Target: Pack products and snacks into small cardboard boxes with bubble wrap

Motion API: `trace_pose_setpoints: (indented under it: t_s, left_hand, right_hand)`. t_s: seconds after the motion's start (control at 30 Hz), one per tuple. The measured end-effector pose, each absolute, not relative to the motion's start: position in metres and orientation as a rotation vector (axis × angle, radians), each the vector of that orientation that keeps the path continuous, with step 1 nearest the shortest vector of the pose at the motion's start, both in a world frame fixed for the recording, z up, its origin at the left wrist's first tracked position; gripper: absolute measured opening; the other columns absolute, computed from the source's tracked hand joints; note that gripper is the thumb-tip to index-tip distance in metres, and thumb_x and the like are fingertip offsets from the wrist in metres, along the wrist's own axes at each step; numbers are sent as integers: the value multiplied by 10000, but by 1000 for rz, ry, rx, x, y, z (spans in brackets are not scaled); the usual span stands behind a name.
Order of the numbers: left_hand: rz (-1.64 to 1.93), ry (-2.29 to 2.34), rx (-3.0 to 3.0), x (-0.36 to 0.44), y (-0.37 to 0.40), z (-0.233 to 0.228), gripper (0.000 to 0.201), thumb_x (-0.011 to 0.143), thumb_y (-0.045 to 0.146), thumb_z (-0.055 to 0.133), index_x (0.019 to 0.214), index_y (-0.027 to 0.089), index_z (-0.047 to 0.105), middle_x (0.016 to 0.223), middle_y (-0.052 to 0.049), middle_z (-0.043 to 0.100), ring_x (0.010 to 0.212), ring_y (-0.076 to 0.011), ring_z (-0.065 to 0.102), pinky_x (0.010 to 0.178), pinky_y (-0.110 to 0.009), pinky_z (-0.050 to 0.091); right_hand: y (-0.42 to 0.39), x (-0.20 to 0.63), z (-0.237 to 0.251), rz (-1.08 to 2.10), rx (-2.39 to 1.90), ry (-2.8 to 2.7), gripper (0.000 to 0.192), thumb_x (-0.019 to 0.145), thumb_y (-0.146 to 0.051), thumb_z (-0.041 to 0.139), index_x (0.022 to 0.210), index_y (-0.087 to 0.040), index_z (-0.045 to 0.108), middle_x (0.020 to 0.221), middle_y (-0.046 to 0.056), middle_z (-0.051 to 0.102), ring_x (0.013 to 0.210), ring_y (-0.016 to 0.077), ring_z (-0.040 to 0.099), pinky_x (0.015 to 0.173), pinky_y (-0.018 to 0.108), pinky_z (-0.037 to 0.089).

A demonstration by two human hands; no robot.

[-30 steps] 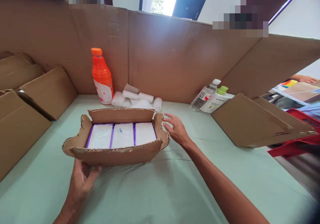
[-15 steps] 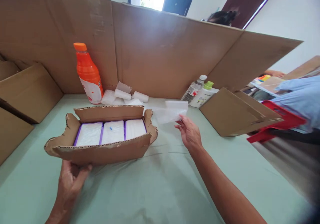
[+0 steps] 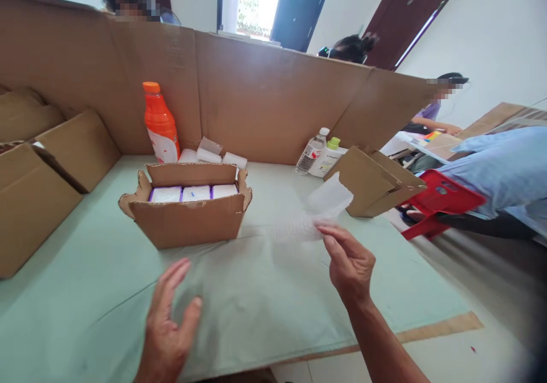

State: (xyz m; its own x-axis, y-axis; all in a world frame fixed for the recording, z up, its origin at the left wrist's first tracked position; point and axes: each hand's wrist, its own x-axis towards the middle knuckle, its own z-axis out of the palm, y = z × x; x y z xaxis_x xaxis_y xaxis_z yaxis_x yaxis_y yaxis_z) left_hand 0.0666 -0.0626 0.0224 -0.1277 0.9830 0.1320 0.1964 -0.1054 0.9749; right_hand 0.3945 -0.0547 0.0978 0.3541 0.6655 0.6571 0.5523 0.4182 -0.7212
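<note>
My right hand (image 3: 348, 260) pinches a clear sheet of bubble wrap (image 3: 318, 212) and holds it above the green table cover (image 3: 265, 292), right of a small open cardboard box (image 3: 188, 220). Inside the box lie three white packs with purple edges (image 3: 194, 193), side by side. My left hand (image 3: 168, 329) hovers with fingers spread, near the table's front edge, a little in front of the box and touching nothing.
An orange bottle (image 3: 160, 123) and rolls of bubble wrap (image 3: 211, 155) stand behind the box, against a tall cardboard wall (image 3: 265, 98). Two bottles (image 3: 320, 156) and a folded carton (image 3: 374, 180) sit at the right, larger cartons (image 3: 38, 183) at the left. Other people sit beyond the wall.
My left hand has let go of the box and lifted off it. My right hand picked up a sheet of bubble wrap and drew it toward me. The view pulled back.
</note>
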Motion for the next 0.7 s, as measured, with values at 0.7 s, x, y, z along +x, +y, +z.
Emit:
trace_pose_setpoints:
  t_s: [0.7]
  left_hand:
    - [1056,1133,1120,67,-36,46,198,738,268,648,900,171,709,822,-28,728,809,-183,647,801,-313,496]
  right_hand:
    - [-103,347,69,677,-1435,-1761,249,869,-362,709,1111,-359,768,970,33,794,844,264,739,806,460,608]
